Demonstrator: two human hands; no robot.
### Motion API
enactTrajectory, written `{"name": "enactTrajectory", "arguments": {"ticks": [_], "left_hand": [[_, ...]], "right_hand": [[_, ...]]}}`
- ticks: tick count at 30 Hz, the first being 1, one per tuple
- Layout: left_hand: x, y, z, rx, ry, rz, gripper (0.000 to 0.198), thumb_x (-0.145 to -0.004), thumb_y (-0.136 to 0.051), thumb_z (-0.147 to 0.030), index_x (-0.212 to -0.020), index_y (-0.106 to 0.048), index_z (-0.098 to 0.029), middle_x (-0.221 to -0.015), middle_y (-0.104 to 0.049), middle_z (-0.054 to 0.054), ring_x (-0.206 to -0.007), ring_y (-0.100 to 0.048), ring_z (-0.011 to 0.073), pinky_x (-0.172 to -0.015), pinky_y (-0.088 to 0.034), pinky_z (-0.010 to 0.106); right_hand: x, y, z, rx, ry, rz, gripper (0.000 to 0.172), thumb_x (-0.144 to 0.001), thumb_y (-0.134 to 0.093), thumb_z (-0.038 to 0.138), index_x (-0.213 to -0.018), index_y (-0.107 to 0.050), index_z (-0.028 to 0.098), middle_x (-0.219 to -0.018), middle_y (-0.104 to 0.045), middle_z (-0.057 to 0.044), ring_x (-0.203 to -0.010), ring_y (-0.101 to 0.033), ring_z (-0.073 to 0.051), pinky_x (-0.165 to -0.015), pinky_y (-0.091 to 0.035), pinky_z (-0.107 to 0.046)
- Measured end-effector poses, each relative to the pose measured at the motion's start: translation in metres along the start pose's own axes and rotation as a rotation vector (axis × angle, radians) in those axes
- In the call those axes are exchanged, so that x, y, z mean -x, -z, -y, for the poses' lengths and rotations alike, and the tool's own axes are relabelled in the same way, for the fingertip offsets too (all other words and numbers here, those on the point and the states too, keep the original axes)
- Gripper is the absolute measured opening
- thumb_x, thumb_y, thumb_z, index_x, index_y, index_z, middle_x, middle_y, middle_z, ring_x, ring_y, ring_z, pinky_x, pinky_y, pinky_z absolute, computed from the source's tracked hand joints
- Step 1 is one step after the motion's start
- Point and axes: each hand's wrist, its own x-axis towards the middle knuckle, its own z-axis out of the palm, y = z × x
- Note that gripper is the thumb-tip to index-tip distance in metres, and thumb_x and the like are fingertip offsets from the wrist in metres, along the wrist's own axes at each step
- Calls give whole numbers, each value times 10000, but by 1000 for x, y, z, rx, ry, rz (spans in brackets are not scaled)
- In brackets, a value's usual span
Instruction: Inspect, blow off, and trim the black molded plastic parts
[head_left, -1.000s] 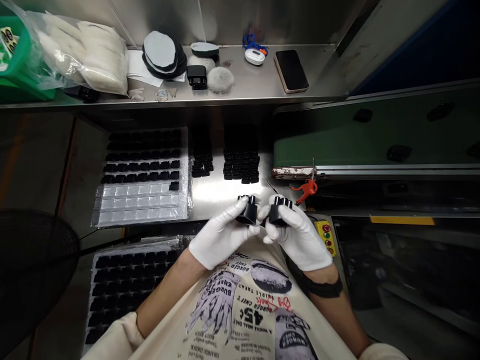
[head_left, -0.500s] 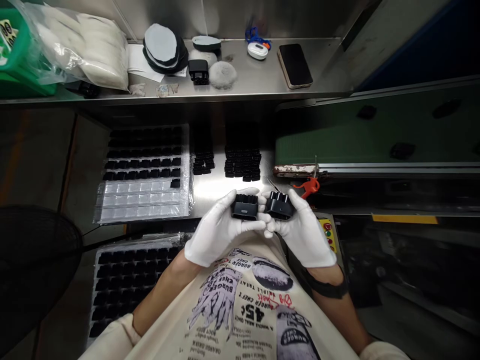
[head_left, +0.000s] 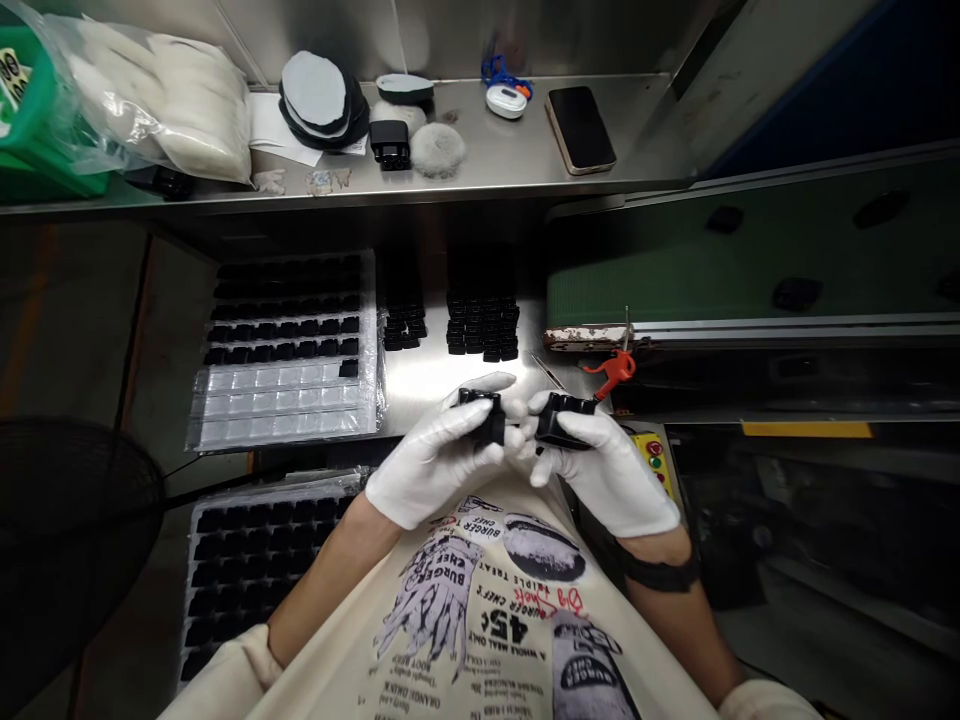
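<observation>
In white gloves, both hands are close together over the front edge of the steel bench. My left hand [head_left: 435, 455] is closed around a black plastic housing [head_left: 491, 425], its thumb lying across the top. A second black plastic housing [head_left: 564, 415] is gripped in my right hand [head_left: 619, 475], with the thumb over its near side. The fingertips of the two hands almost meet between the parts. Just beyond them stand rows of small black parts [head_left: 482, 325] on the bench. Fingers cover much of both housings.
To the left lies a clear tray [head_left: 281, 400] partly filled with black parts; another filled tray [head_left: 262, 545] sits lower. An orange air gun [head_left: 616, 370] hangs near the green conveyor belt [head_left: 675, 270]. The shelf holds a phone [head_left: 580, 130] and a plastic bag [head_left: 165, 100].
Both thumbs have moved inward over the housings, and each housing has been turned in its hand. The view has shifted slightly.
</observation>
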Motion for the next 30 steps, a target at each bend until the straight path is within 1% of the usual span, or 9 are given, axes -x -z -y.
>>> {"name": "enactTrajectory", "arguments": {"ticks": [5,9,12,16,18,20,25,27,30], "left_hand": [[1,2,4,-50,-19,-30,365,-1085,-764,-272,-1428,-780,-149,-1219,-834,134,-984,-828,182,-853,-685,224],[-1,-3,0,41,62,7,494,-1159,-619,-479,-1445,-770,-106,-1263,-823,164,-1112,-815,230,-1069,-672,349],[-2,-7,-3,88,134,7,695,-1198,-394,-614,-1467,-757,-87,-1301,-807,175,-1279,-766,253,-1206,-596,368],[-2,-7,1,34,108,32,683,-1201,-315,-631,-1423,-789,-192,-1278,-801,122,-1333,-726,273,-1274,-541,446],[-3,-7,5,55,124,63,694,-1190,-321,-662,-1403,-797,-205,-1277,-795,122,-1290,-735,286,-1262,-545,480],[-4,-7,8,102,157,74,711,-1184,-331,-676,-1404,-795,-183,-1277,-788,137,-1226,-748,275,-1226,-562,456],[-4,-16,10,258,226,53,550,-1205,-388,-508,-1310,-803,-164,-1235,-769,151,-1104,-757,230,-1055,-621,349],[-4,-20,10,331,271,46,504,-1198,-403,-463,-1252,-798,-155,-1219,-757,159,-1034,-749,215,-955,-630,309],[-5,-23,11,408,306,43,423,-1170,-460,-428,-1191,-773,-144,-1144,-732,154,-952,-729,210,-858,-624,291]], "right_hand": [[-2,2,0,-130,-114,48,524,-1066,-633,613,-1245,-811,153,-1014,-838,-116,-710,-776,-186,-554,-685,-278],[-4,3,-1,-154,-134,40,694,-1089,-524,748,-1286,-791,138,-980,-828,-122,-671,-768,-201,-533,-685,-313],[-5,5,-2,-167,-130,52,695,-1093,-511,750,-1281,-787,141,-985,-825,-127,-657,-753,-201,-530,-680,-324],[-3,4,-1,-131,-73,-17,573,-1091,-563,678,-1213,-805,174,-966,-798,-96,-670,-725,-188,-546,-647,-307],[-1,3,-2,-109,-59,-42,518,-1073,-601,654,-1134,-816,187,-920,-766,-75,-652,-684,-168,-527,-603,-281],[1,1,-3,-92,-42,-62,443,-1049,-655,613,-1027,-809,198,-887,-730,-54,-641,-642,-145,-521,-562,-253],[3,1,-5,-114,-18,-136,259,-980,-803,425,-858,-715,215,-851,-633,-5,-699,-595,-112,-564,-510,-197],[2,2,-4,-144,-25,-165,288,-977,-823,456,-867,-700,220,-806,-588,8,-658,-532,-100,-500,-419,-175],[1,5,-1,-175,-47,-152,452,-996,-760,648,-852,-680,227,-735,-530,14,-579,-416,-101,-427,-301,-195]]}}
